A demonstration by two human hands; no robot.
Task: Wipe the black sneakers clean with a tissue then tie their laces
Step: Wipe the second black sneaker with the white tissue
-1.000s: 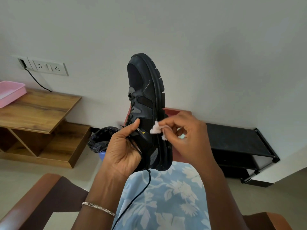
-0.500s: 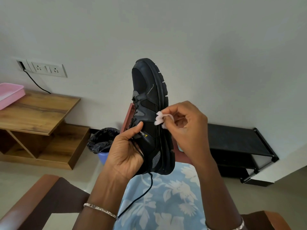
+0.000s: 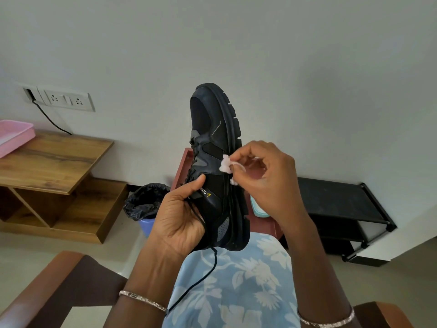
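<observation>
A black sneaker (image 3: 214,138) stands upright in the air, toe up, sole to the right. My left hand (image 3: 182,214) grips it at the heel end, thumb on the side near the yellow logo. My right hand (image 3: 264,176) pinches a small crumpled white tissue (image 3: 225,165) and presses it against the sneaker's side by the sole edge. A loose black lace (image 3: 203,278) hangs from the shoe over my lap. Only one sneaker is in view.
A wooden shelf table (image 3: 54,162) with a pink tray (image 3: 13,137) stands at the left. A blue bin with a black bag (image 3: 146,204) sits on the floor. At the right is a black shoe rack (image 3: 335,209). Brown chair arms (image 3: 71,280) flank my lap.
The tissue and my right hand have slid up the sneaker's side, from near the logo toward the midfoot. The shoe sits slightly lower and further right in view.
</observation>
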